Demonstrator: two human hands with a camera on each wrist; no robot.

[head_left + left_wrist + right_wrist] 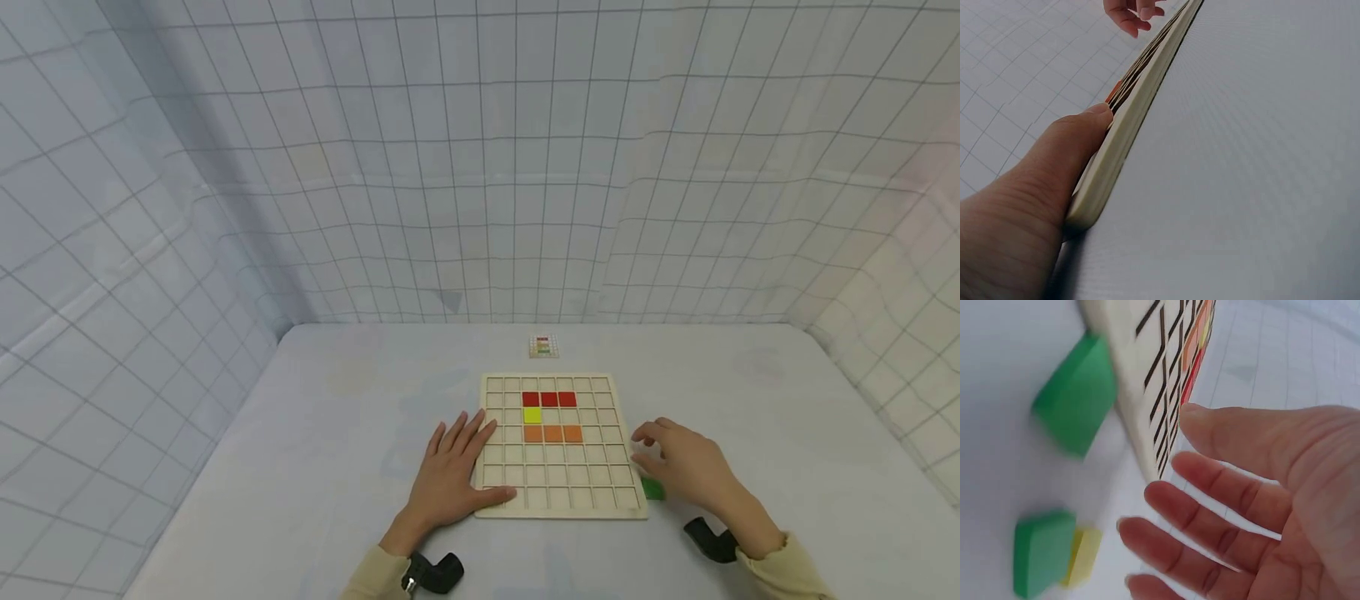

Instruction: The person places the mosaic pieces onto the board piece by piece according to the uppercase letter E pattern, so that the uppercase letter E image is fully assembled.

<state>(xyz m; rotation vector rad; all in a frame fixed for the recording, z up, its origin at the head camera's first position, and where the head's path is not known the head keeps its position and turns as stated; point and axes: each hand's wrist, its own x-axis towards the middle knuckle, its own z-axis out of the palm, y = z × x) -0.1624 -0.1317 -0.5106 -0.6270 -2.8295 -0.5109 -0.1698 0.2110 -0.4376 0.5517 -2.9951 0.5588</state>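
A pale wooden grid board [562, 514] lies flat on the table. My left hand [450, 475] rests along its left edge, fingers spread and thumb lying over the lower left cells. Three red tiles [549, 399] sit in a row on the board, with one yellow tile [532, 415] under the leftmost and three orange tiles [552, 433] below that. Beside the board's right edge is my right hand [690, 462], its fingers loosely bent around nothing. Close to it lie a green tile [1079, 394], another green tile [1041, 550] and a loose yellow tile [1085, 553], clearest in the right wrist view.
A small card [543, 346] with a coloured grid pattern lies behind the board. White sheets [450, 167] with a dark grid enclose the table at the back and sides. Black wrist-worn devices [438, 573] are near both wrists.
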